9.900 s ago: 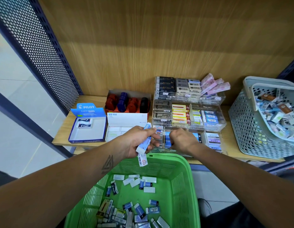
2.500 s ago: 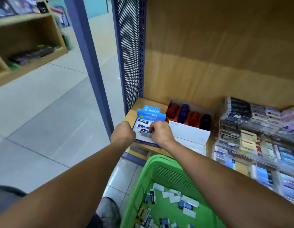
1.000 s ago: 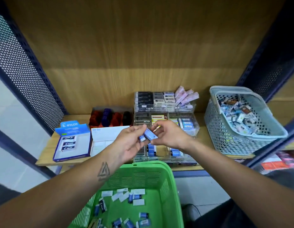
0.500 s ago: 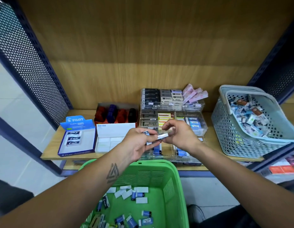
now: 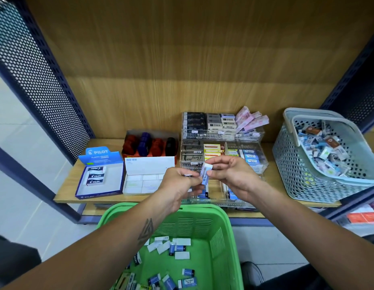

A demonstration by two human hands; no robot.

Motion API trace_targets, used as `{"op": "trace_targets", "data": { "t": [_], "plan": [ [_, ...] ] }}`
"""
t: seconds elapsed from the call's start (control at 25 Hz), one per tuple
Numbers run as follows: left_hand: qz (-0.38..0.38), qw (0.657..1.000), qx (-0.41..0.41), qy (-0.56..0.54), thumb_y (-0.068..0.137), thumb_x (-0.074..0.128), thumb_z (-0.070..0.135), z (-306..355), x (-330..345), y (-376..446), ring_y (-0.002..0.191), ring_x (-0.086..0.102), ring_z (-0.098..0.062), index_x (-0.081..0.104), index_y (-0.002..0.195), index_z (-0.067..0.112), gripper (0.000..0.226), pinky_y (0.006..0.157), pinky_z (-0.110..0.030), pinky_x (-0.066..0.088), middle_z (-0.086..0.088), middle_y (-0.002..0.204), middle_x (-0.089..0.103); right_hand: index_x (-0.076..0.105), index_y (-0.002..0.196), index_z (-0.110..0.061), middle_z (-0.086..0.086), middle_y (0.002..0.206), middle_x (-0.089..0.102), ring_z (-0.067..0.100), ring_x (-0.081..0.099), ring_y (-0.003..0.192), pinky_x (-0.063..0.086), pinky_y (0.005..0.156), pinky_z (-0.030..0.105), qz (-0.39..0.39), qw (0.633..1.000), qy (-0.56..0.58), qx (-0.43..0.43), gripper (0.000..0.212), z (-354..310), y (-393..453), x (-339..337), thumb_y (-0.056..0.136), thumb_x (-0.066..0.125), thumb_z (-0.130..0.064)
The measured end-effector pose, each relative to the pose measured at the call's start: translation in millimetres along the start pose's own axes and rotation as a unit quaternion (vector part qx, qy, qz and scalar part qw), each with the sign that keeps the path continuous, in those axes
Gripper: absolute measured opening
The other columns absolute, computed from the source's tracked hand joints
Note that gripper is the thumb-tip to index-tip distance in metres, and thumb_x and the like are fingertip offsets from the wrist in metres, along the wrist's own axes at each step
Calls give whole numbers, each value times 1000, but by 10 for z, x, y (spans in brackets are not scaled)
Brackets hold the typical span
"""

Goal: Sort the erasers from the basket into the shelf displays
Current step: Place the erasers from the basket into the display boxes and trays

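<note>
A green basket with several loose erasers sits below the shelf edge, under my arms. Above it both hands meet in front of the clear tiered eraser display. My right hand pinches a white eraser with a blue sleeve, held upright. My left hand touches its lower end and grips another small eraser that barely shows between its fingers. The display's lower tier is mostly hidden behind my hands.
On the wooden shelf stand a blue Pilot box with three erasers, a white box of white erasers, a red tray of dark and red items, and a grey-blue basket of mixed erasers at the right.
The white and blue eraser between my hands has turned from lying flat to standing upright. Both hands stay in front of the display. Earlier, my right hand put an eraser in the Pilot box.
</note>
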State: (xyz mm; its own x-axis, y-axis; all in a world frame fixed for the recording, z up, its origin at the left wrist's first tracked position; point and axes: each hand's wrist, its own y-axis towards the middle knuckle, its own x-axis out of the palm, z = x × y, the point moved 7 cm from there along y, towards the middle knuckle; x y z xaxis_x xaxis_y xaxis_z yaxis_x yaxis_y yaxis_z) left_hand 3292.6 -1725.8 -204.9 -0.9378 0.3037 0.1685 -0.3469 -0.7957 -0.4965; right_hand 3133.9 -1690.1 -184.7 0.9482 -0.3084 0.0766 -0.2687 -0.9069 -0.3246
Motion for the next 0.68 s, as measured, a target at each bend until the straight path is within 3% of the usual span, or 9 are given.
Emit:
{"op": "trace_targets", "data": {
  "t": [0.16,0.32,0.44,0.56,0.68],
  "plan": [
    [-23,999,-18,-33,82,73,-10,-28,49,-17,73,74,-31,64,101,-9,21,66,-33,62,-26,89,73,67,106,-1,14,94,69,22,66,87,56,85,30,20,999,-44,-18,34,11,14,-19,76,75,12],
    [-44,997,-27,-52,85,67,-13,-44,146,20,73,73,-31,65,100,-10,16,67,-33,62,-26,91,71,71,104,-3,10,92,74,18,70,78,59,76,30,-30,994,-106,-29,25,-39,-9,46,80,76,4],
    [-92,992,-46,-76,86,58,-17,-49,291,-2,82,71,-35,64,102,-12,18,73,-37,63,-26,93,71,76,102,-8,2,90,77,12,69,78,58,80,28,-52,969,-238,-45,26,-64,-20,-13,78,79,1],
    [-125,985,-77,-89,90,48,-17,-86,435,-44,91,65,-40,62,103,-15,19,73,-40,63,-26,92,67,77,103,-12,-7,87,74,8,65,75,56,80,29,-26,919,-386,-73,26,-150,36,-333,78,81,-6],
    [-116,984,-102,-91,94,42,-15,-180,466,-39,90,66,-39,58,110,-13,22,71,-41,63,-23,101,60,73,102,-20,-2,89,66,17,62,83,51,78,30,101,802,-579,-101,26,-347,26,-1006,77,82,-19]
  ]
}}
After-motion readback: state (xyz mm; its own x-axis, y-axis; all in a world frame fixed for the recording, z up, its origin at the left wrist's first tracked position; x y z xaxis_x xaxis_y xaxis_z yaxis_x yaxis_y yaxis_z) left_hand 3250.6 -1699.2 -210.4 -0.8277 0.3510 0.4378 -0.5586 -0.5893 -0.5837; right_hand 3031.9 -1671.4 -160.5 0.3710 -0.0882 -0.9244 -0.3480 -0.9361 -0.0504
